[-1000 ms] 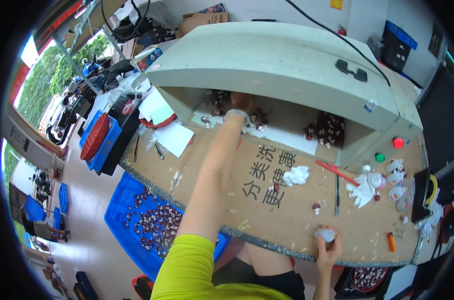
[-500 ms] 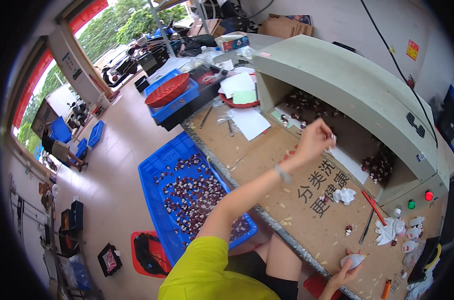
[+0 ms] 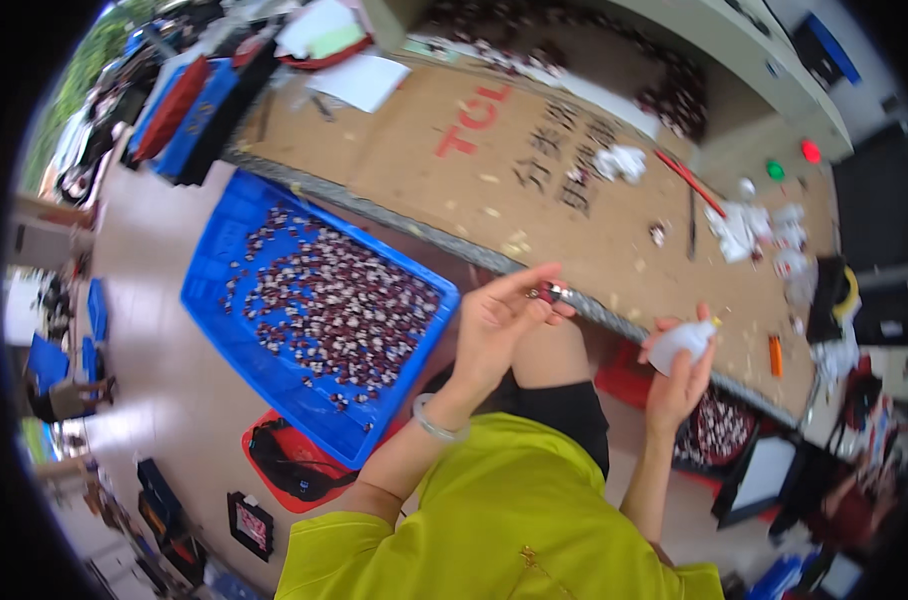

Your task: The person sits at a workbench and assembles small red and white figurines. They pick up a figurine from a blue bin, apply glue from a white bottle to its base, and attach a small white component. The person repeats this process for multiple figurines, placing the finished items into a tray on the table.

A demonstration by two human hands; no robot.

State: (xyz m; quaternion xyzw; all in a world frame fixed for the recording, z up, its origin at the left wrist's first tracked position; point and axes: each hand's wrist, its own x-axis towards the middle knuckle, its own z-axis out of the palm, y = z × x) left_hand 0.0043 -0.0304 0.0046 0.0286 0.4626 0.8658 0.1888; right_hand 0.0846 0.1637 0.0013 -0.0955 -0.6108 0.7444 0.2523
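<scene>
Between the fingertips of my left hand (image 3: 499,325) is a small dark red and white piece (image 3: 547,291), its exact kind too small to make out. That hand is over the near edge of the bench, thumb and fingers pinched. My right hand (image 3: 679,385) grips a translucent white squeeze bottle (image 3: 680,346) with a yellowish tip, held apart from the piece. Left of my hands, a blue plastic crate (image 3: 224,325) contains many similar dark red and white pieces (image 3: 344,300). More such pieces lie inside the grey-green cabinet's opening.
Cardboard (image 3: 424,215) covers the bench, with crumpled white tissue (image 3: 621,163), a red stick (image 3: 689,183), an orange lighter (image 3: 775,355) and small bottles on it. The cabinet (image 3: 799,105) has red and green lamps. A black tray of pieces (image 3: 714,430) sits below the bench's right side.
My left hand has come back from the cabinet's opening toward me, pinching the piece. The right hand has lifted the squeeze bottle closer to the left. My view has turned downward.
</scene>
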